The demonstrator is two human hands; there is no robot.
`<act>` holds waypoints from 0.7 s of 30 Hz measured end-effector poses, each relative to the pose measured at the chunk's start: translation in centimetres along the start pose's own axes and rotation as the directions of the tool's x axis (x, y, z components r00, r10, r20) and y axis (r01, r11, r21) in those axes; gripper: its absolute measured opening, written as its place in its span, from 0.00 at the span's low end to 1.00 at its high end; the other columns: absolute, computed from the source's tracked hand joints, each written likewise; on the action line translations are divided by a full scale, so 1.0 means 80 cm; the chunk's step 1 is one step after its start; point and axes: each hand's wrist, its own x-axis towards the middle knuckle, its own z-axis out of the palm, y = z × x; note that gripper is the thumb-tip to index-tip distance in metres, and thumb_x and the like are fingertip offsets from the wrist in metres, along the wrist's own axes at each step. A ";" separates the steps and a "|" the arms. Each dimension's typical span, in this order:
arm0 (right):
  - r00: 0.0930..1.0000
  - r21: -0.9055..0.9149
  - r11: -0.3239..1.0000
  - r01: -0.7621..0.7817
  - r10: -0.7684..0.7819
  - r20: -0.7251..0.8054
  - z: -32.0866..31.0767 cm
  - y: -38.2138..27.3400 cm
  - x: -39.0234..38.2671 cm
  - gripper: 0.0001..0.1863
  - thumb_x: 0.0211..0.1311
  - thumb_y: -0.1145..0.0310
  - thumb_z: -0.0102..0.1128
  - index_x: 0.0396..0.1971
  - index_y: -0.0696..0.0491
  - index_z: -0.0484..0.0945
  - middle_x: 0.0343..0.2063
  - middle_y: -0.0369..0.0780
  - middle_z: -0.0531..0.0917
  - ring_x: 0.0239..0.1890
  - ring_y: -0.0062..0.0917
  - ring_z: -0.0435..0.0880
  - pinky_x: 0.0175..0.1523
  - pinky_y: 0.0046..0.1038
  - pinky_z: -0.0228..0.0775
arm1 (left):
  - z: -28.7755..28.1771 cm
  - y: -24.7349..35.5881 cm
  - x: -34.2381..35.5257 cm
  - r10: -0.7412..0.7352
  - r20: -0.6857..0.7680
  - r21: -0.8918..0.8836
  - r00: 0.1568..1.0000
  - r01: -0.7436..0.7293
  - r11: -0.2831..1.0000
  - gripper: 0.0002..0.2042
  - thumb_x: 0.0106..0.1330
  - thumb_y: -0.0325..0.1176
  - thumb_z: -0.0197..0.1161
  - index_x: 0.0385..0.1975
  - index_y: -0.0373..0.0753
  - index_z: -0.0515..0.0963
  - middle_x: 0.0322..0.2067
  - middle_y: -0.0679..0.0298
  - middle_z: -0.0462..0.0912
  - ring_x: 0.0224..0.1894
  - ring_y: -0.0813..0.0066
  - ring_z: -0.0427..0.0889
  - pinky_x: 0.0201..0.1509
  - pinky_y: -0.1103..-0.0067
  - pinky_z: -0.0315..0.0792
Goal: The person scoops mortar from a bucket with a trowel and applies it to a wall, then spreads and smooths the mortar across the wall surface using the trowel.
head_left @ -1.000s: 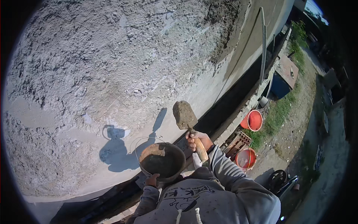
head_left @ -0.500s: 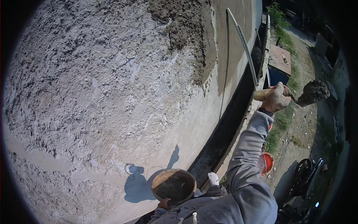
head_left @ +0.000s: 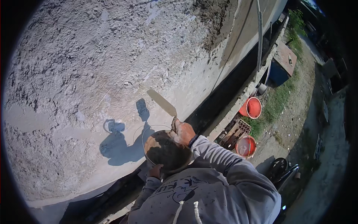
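Rough wall (head_left: 85, 71); right fingers (head_left: 178, 129) enclose trowel (head_left: 162, 102).

The head camera looks steeply down over the person's hoodie (head_left: 209, 196), with the right hand (head_left: 182, 133) and left hand (head_left: 156, 171) near below it. It faces the wall (head_left: 93, 67), which fills the left and middle at close range; the ground (head_left: 289, 117) lies farther off at right. Straight edges bend inside a dark, round border.
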 end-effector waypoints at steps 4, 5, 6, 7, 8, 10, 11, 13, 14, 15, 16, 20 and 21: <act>0.977 -0.093 0.993 0.066 -0.046 0.207 -0.018 0.082 -0.048 0.15 0.46 0.64 0.59 0.31 0.57 0.70 0.22 0.48 0.78 0.30 0.45 0.78 0.33 0.40 0.69 | 0.020 0.019 -0.001 -0.385 -0.099 -0.572 0.917 0.264 0.777 0.10 0.56 0.39 0.58 0.29 0.41 0.81 0.21 0.63 0.80 0.18 0.79 0.75 0.21 0.79 0.66; 0.952 -0.362 0.931 0.043 0.071 0.296 -0.029 0.075 -0.052 0.16 0.46 0.62 0.58 0.33 0.57 0.72 0.26 0.49 0.79 0.33 0.44 0.79 0.36 0.39 0.72 | 0.007 0.041 -0.012 -0.419 -0.122 -0.625 0.900 0.258 0.737 0.11 0.52 0.40 0.61 0.28 0.40 0.81 0.20 0.62 0.80 0.20 0.78 0.76 0.24 0.78 0.68; 0.861 -0.575 0.818 0.012 0.284 0.422 -0.031 0.068 -0.047 0.17 0.47 0.62 0.56 0.34 0.57 0.74 0.31 0.50 0.80 0.37 0.42 0.80 0.41 0.38 0.73 | 0.014 0.037 -0.019 -0.450 -0.169 -0.580 0.877 0.281 0.765 0.12 0.51 0.41 0.62 0.26 0.39 0.81 0.19 0.61 0.80 0.21 0.74 0.78 0.25 0.76 0.69; 0.734 -0.661 0.748 0.061 0.415 0.538 -0.029 0.053 -0.033 0.15 0.48 0.64 0.56 0.35 0.57 0.75 0.34 0.51 0.80 0.40 0.41 0.80 0.43 0.37 0.73 | 0.016 0.032 -0.015 -0.462 -0.227 -0.530 0.857 0.289 0.797 0.12 0.50 0.41 0.63 0.24 0.38 0.81 0.19 0.60 0.80 0.21 0.71 0.79 0.27 0.75 0.70; 0.711 -0.657 0.749 0.088 0.415 0.568 -0.013 0.053 -0.031 0.15 0.48 0.64 0.56 0.35 0.57 0.75 0.34 0.51 0.80 0.40 0.41 0.80 0.43 0.37 0.73 | 0.016 0.034 -0.022 -0.495 -0.211 -0.548 0.843 0.318 0.774 0.12 0.50 0.41 0.63 0.24 0.38 0.81 0.19 0.60 0.80 0.21 0.71 0.79 0.27 0.75 0.70; 0.663 -0.612 0.732 0.299 0.302 0.685 0.021 0.050 -0.020 0.13 0.49 0.66 0.54 0.34 0.56 0.75 0.34 0.50 0.81 0.39 0.41 0.81 0.44 0.37 0.73 | 0.007 0.046 -0.032 -0.530 -0.107 -0.461 0.841 0.430 0.776 0.21 0.42 0.44 0.66 0.27 0.30 0.78 0.23 0.51 0.80 0.26 0.55 0.80 0.34 0.68 0.72; 0.695 -0.609 0.710 0.354 0.236 0.679 0.044 0.048 -0.015 0.12 0.50 0.67 0.54 0.34 0.56 0.77 0.33 0.48 0.82 0.38 0.39 0.82 0.42 0.36 0.74 | 0.013 0.045 -0.035 -0.601 -0.168 -0.443 0.781 0.485 0.754 0.24 0.41 0.47 0.66 0.30 0.30 0.77 0.27 0.47 0.80 0.33 0.50 0.79 0.39 0.66 0.72; 0.700 -0.639 0.655 0.402 0.229 0.676 0.095 0.063 0.001 0.11 0.51 0.67 0.53 0.33 0.55 0.79 0.34 0.46 0.82 0.39 0.37 0.82 0.41 0.35 0.74 | 0.022 0.041 -0.039 -0.602 -0.145 -0.422 0.785 0.501 0.756 0.24 0.41 0.47 0.66 0.30 0.30 0.77 0.28 0.47 0.80 0.35 0.50 0.79 0.40 0.66 0.72; 0.710 -0.665 0.601 0.443 0.217 0.670 0.114 0.062 0.004 0.10 0.52 0.67 0.53 0.32 0.54 0.80 0.34 0.45 0.82 0.40 0.34 0.82 0.40 0.35 0.75 | 0.025 0.038 -0.044 -0.600 -0.130 -0.393 0.789 0.515 0.762 0.24 0.41 0.47 0.66 0.30 0.30 0.77 0.30 0.46 0.80 0.37 0.50 0.79 0.42 0.66 0.71; 0.704 -0.662 0.599 0.451 0.219 0.676 0.123 0.053 0.004 0.10 0.52 0.67 0.53 0.32 0.54 0.80 0.34 0.45 0.82 0.40 0.34 0.82 0.40 0.35 0.75 | 0.016 0.048 -0.050 -0.606 -0.123 -0.399 0.786 0.520 0.755 0.24 0.41 0.47 0.66 0.30 0.30 0.77 0.30 0.46 0.80 0.37 0.50 0.79 0.42 0.66 0.71; 0.662 -0.653 0.617 0.439 0.270 0.699 0.130 0.046 0.004 0.10 0.52 0.67 0.53 0.32 0.53 0.81 0.35 0.43 0.83 0.41 0.33 0.82 0.40 0.34 0.75 | 0.007 0.060 -0.056 -0.620 -0.141 -0.418 0.771 0.521 0.744 0.25 0.40 0.48 0.66 0.31 0.30 0.77 0.30 0.46 0.80 0.37 0.50 0.79 0.42 0.66 0.71; 0.493 -0.689 0.543 0.481 0.483 0.724 0.146 0.066 -0.033 0.12 0.51 0.66 0.56 0.34 0.52 0.82 0.35 0.42 0.83 0.39 0.31 0.83 0.38 0.33 0.75 | 0.021 0.051 -0.063 -0.621 -0.235 -0.492 0.748 0.459 0.739 0.22 0.42 0.48 0.65 0.28 0.33 0.77 0.26 0.51 0.80 0.32 0.52 0.79 0.37 0.67 0.71; 0.486 -0.684 0.537 0.493 0.483 0.729 0.142 0.069 -0.036 0.12 0.51 0.66 0.56 0.34 0.52 0.82 0.35 0.42 0.83 0.39 0.31 0.83 0.38 0.33 0.75 | 0.022 0.048 -0.062 -0.630 -0.230 -0.503 0.742 0.463 0.729 0.22 0.42 0.48 0.65 0.28 0.33 0.77 0.26 0.51 0.80 0.32 0.52 0.79 0.37 0.67 0.71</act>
